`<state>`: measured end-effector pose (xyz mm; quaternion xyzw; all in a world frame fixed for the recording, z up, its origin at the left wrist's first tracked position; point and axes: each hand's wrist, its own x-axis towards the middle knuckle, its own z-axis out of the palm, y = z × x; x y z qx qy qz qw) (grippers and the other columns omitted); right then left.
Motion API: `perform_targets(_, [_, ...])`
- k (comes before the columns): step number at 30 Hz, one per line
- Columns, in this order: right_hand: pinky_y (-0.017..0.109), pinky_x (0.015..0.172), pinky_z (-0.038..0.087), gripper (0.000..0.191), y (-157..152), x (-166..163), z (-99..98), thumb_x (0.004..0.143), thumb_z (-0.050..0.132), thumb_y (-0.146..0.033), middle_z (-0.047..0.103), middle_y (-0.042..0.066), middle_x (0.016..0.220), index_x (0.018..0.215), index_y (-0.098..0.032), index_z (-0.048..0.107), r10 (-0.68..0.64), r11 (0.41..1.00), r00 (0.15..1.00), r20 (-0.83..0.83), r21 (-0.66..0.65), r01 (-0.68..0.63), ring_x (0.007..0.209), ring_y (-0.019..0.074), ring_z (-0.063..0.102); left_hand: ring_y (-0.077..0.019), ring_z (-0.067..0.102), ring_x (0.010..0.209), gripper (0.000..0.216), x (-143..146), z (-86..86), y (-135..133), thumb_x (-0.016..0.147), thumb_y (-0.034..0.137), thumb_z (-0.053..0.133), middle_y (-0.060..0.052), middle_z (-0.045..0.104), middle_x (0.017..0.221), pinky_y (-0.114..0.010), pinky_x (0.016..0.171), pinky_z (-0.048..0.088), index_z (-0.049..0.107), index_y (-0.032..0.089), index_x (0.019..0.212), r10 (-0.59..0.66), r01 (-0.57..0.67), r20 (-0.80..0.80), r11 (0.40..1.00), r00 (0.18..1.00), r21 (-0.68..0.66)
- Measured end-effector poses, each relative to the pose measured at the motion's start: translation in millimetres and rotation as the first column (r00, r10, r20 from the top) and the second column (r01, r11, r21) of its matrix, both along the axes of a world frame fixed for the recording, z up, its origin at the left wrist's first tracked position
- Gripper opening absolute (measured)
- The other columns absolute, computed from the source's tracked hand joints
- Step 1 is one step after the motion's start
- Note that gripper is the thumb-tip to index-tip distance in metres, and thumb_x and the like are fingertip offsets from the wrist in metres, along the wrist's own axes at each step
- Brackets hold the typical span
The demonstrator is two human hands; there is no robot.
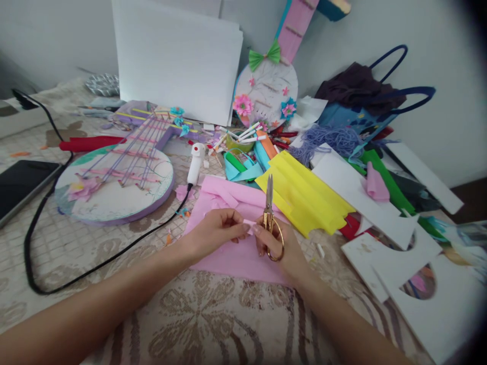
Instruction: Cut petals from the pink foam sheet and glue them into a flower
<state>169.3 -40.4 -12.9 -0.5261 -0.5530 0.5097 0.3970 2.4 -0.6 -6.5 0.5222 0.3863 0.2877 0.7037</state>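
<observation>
My left hand pinches a small pink paper piece between thumb and fingers. My right hand holds gold-handled scissors, blades shut and pointing away from me, and its fingertips also touch the pink piece. Both hands rest over a large pink crepe paper sheet lying on the patterned cloth. Folded yellow paper lies just right of the scissors.
A decorated cardboard guitar lies at left beside a white glue gun with a black cable. White foam boards sit at right, a blue bag behind, a dark tablet far left, markers and paper scraps mid-table.
</observation>
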Motion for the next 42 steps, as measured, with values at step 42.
perform_targets(42, [0.018, 0.033, 0.031, 0.034, -8.9, -0.3, -7.0, 0.082, 0.047, -0.048, 0.035, -0.007, 0.049, 0.065, -0.019, 0.044, 0.137, 0.988, 0.978, 0.157, -0.094, -0.124, 0.036, 0.0066, 0.036, -0.0103, 0.061, 0.068, 0.017, -3.8, 5.6, 6.1, 0.076, 0.025, 0.062, 0.0, 0.063, 0.069, -0.026, 0.071, 0.046, 0.049, 0.014, 0.072, 0.277, -0.269, 0.163, 0.96, 0.947, -0.072])
